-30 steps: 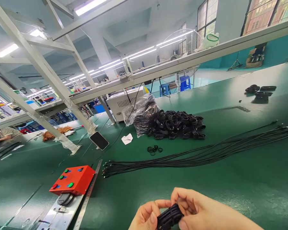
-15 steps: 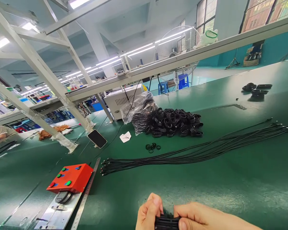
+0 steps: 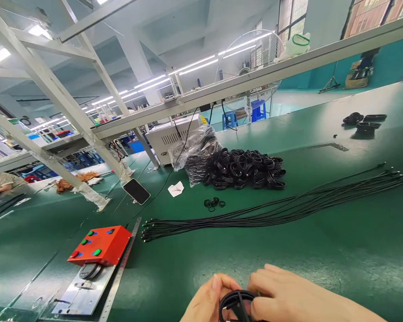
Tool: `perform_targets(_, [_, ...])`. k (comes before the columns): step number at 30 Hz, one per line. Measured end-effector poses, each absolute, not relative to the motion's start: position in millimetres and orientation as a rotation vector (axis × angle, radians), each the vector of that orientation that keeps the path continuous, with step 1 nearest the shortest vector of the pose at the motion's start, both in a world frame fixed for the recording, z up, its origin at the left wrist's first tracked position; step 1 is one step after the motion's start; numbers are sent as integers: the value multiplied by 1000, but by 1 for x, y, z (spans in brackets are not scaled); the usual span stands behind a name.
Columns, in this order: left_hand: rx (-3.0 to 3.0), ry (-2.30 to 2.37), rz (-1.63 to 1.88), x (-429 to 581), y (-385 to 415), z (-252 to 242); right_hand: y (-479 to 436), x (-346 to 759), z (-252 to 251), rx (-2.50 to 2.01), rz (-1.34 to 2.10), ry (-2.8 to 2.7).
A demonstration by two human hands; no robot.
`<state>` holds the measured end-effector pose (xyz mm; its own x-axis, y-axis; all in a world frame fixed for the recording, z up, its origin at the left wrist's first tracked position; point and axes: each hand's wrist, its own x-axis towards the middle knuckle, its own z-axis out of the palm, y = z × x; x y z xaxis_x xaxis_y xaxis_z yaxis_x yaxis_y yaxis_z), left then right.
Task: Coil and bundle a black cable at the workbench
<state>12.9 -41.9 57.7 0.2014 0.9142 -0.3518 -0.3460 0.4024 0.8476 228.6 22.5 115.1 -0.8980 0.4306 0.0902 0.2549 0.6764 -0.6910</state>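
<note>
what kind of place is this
Likely a cable assembly workshop: a long green workbench carries a heap of coiled black cables, a bundle of straight black cables and an orange button box; the left hand and right hand grip a small black cable coil.

The small black coiled cable (image 3: 235, 302) was cut off below, half hidden between the left hand (image 3: 206, 302) and right hand (image 3: 289, 295).

— What colour is the bench top (image 3: 322, 250)?
— Dark green all over. The cable loop (image 3: 237, 295), the long wires (image 3: 272, 212) and the heap of coils (image 3: 245, 167) are black.
— And the box (image 3: 104, 241)?
— Orange-red, with green and red buttons (image 3: 96, 252). The stools (image 3: 257, 112) are blue, the far sleeve (image 3: 6, 180) striped.
</note>
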Motion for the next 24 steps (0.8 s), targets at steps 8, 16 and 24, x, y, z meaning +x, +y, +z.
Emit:
perform_targets(8, [628,653,914,8,-42,37,27,230,97,-688,1129,-2459])
perform_targets(16, [633,577,1002,18,-38,21,13,215,85,-783,1432,-2145])
perform_targets(24, [652,599,1050,16,-43,44,21,225,79,-729,1604,-2129])
